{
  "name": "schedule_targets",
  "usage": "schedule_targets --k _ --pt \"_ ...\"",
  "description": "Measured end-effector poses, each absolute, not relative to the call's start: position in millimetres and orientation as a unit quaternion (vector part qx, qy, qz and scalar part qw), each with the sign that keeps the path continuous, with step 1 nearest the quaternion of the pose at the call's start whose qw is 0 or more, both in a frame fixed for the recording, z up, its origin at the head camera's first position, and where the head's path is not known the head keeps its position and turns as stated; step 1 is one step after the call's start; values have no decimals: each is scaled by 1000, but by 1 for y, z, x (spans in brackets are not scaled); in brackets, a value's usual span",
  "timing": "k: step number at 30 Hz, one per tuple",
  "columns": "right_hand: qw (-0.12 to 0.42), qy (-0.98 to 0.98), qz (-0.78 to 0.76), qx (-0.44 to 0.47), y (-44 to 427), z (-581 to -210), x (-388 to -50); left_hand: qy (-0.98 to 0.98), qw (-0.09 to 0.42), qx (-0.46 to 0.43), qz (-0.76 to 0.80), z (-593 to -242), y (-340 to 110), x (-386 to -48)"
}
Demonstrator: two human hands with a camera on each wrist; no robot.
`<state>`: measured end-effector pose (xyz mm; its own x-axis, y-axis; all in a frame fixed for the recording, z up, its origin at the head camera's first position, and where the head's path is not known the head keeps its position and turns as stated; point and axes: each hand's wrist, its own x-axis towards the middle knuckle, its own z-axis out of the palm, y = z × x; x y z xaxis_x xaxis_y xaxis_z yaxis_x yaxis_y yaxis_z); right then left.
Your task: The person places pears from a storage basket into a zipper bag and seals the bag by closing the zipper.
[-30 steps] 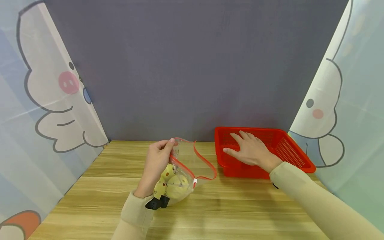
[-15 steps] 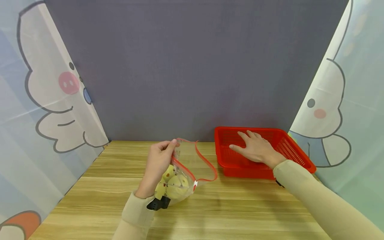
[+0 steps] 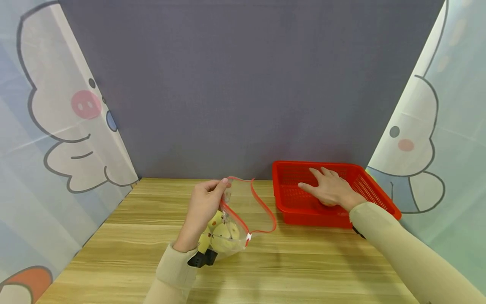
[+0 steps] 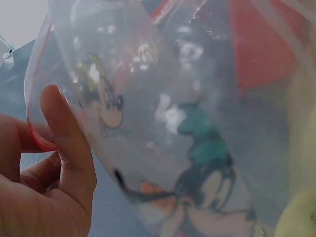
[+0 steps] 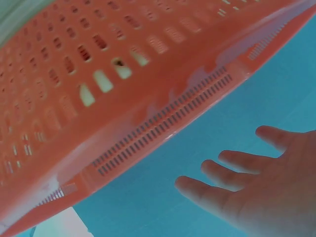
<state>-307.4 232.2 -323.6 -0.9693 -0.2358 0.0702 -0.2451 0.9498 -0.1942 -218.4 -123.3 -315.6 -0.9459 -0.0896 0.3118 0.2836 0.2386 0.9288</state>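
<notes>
My left hand (image 3: 206,202) pinches the red-edged rim of a clear zip bag (image 3: 250,207) between thumb and fingers. The bag's mouth gapes, with a white slider at its near corner. Cartoon figures are printed on its film, as the left wrist view shows. Several pale yellow-green round fruits (image 3: 225,236) lie in the bag's bottom. Over the red basket (image 3: 300,217) hovers my right hand (image 3: 332,190), palm down, fingers spread. Through the basket's slots in the right wrist view shows a pale yellow fruit (image 5: 102,81), mostly hidden by the basket wall.
The wooden table (image 3: 125,249) carries the bag at its middle and the basket at its back right. A grey backdrop (image 3: 243,93) rises behind the table. Cartoon-printed curtains (image 3: 455,169) hang at both sides.
My right hand has moved slightly rightward over the basket, its fingers still spread. The left hand and the bag have shifted a little to the right.
</notes>
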Motion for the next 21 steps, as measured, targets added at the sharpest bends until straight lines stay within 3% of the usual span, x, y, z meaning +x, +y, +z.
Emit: schedule_targets --k 21 --pt "-23 -983 154 101 258 -345 -325 -772 151 -62 -614 -316 -123 -219"
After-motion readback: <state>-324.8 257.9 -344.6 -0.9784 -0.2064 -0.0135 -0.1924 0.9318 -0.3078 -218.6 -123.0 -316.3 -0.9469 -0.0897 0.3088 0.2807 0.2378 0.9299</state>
